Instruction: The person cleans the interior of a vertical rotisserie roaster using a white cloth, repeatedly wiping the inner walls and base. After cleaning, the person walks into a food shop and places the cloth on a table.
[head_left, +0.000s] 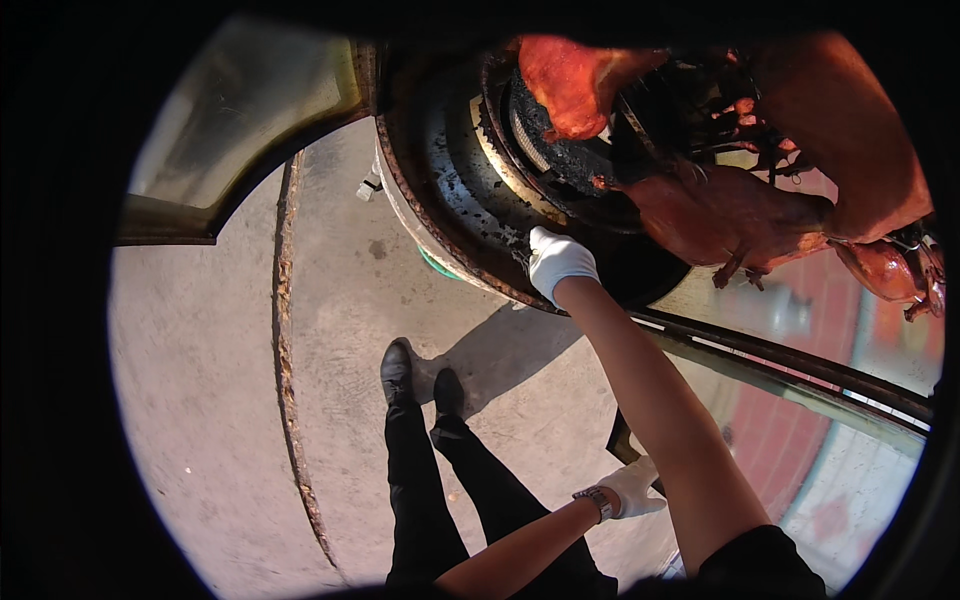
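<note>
My right hand (561, 262), in a white glove, is curled over the near rim of a round roasting oven (442, 262). Whether its fingers hold anything is hidden. Roasted poultry (727, 214), glossy reddish-brown, hangs above and to the right of that hand. Another roasted bird (566, 82) hangs over the burnt black centre of the oven. Lower down, my left hand (634, 486), also gloved and with a metal watch at the wrist, grips the dark frame of a glass panel (621, 441). My right forearm covers part of that grip.
An open curved glass door (262, 105) with a dark frame juts out at upper left. Dark metal rails (787, 367) run along glass at right. A rough strip (283, 300) crosses the concrete floor (195, 375). Black shoes (397, 371) stand near the oven.
</note>
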